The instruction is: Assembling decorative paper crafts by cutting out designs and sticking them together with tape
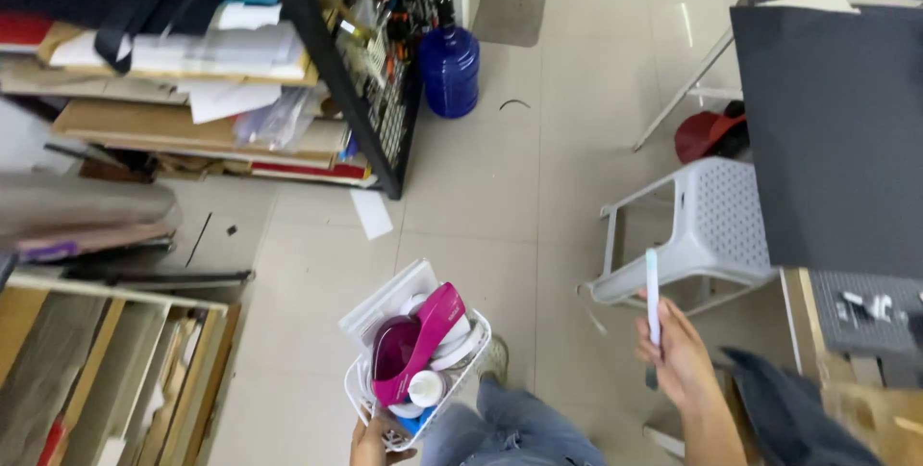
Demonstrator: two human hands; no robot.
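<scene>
Basket in one hand, white stick in the other

Left hand [370, 442] grips the white basket [385, 408] at six o'clock, pink container [423, 336] inside; right hand [678, 355], at four o'clock, closes its fingers [663, 331] around a white stick [653, 293], near the plastic stool [711, 226].

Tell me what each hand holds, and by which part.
Left hand: white wire basket, gripped at its near end. Right hand: thin white stick, by its lower end.
</scene>
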